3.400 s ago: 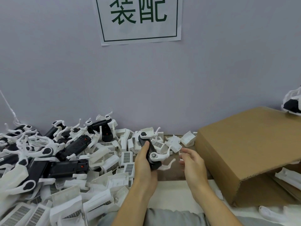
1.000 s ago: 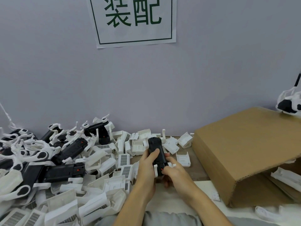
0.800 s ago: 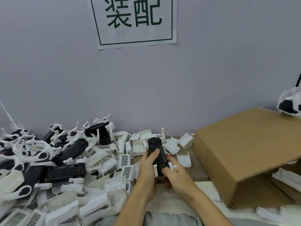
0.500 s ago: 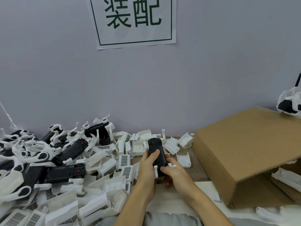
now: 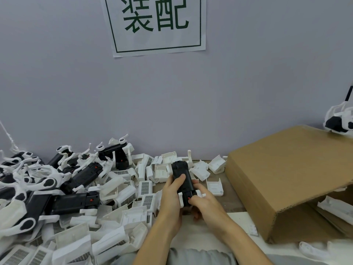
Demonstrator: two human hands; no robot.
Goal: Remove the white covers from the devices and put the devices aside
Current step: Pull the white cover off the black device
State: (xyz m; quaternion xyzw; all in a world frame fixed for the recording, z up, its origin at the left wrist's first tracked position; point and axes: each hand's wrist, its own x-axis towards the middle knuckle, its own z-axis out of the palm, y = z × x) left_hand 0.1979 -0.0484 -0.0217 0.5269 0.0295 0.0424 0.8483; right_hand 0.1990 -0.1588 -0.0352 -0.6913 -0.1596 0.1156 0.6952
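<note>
Over the near edge of the table, between the big heap on the left and the cardboard box [image 5: 290,180] on the right, the person holds one black device [image 5: 182,178] up in both hands. The left hand [image 5: 172,197] wraps around its left side, thumb lying along the top face, fingers curled underneath. The right hand [image 5: 202,202] closes on the near end, where a white cover [image 5: 199,194] still clips around the body beside a small red button; thumb and fingertips pinch that white piece. How far the cover has already come loose I cannot tell, since the hands hide most of the joint.

So the step in hand looks like the stripping itself: the device is steadied and the cover is being worked off. The next move, as I judge it, calls for the left hand to brace the body firmly while the right pries or slides the clip away from the near end, probably with a short pull rather than a twist, as the tabs look thin and could snap.

After that the bare device wants setting aside. The pile of black devices [image 5: 76,203] on the left seems the place for it, with loose white covers [image 5: 145,188] scattered all around and a few more lying just beyond the hands.
</note>
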